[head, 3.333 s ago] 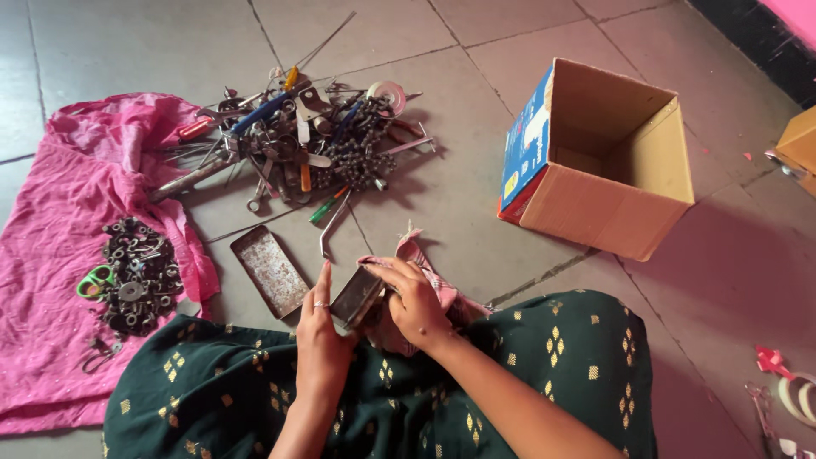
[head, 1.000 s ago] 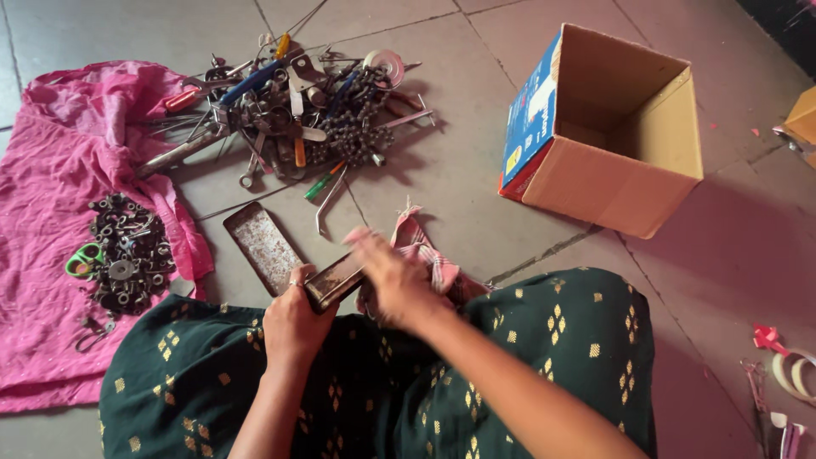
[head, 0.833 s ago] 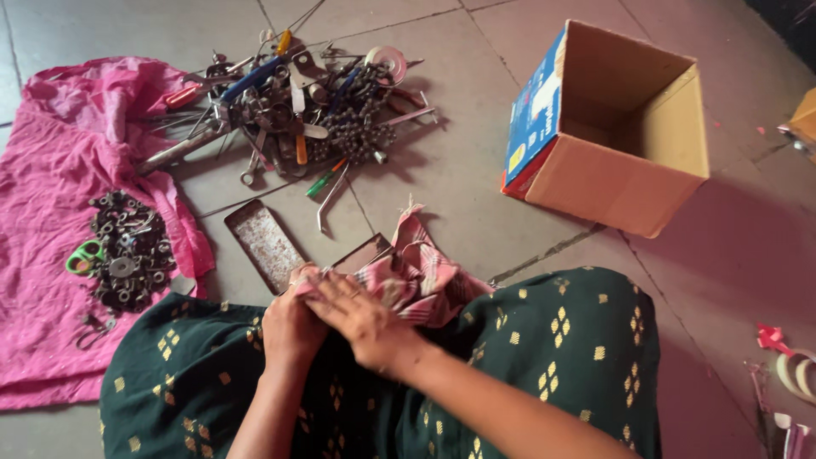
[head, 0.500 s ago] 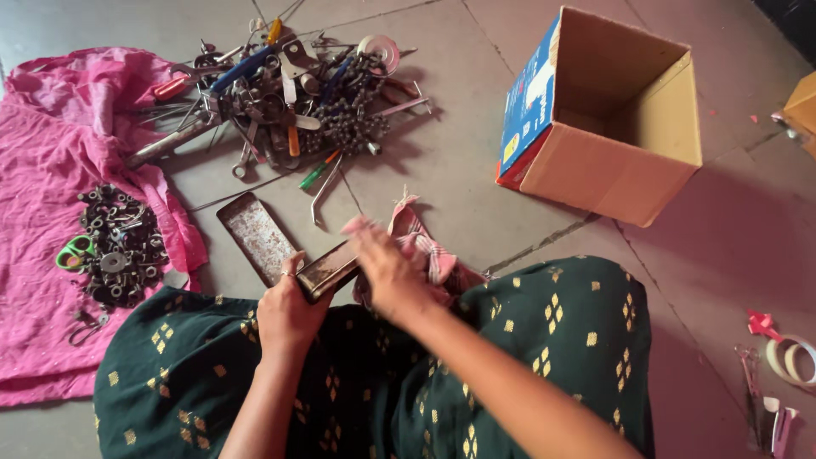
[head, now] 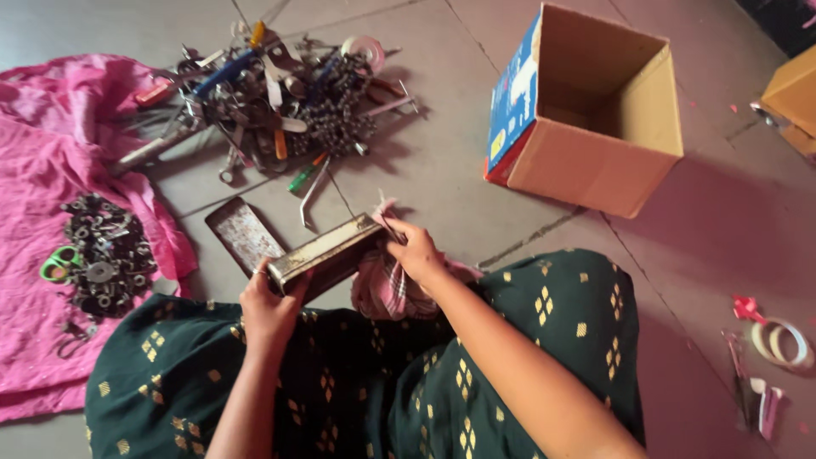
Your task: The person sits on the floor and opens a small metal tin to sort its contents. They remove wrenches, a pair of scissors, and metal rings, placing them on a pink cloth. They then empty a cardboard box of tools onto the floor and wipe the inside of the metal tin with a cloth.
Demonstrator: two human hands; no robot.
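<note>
**Head view: both my hands grip a worn metal tin over my lap**

Head camera looks down at my knees and a grey tiled floor. Beyond my right hand (head: 418,252), up and to the right, an open brown cardboard box (head: 595,161) stands with a blue printed side panel facing left. My left hand (head: 270,308) clasps the near end of a long rectangular metal tin (head: 327,252); my right hand clenches its far end together with a pink checked cloth (head: 387,287). The tin's long axis slants from lower left up to the right, its far end pointing toward the box. Just beyond my left hand lies the flat tin lid (head: 242,234). Farther ahead sits a heap of metal tools (head: 272,102). Left of my left hand, small metal parts (head: 100,255) rest on a pink fabric (head: 42,170).
</note>
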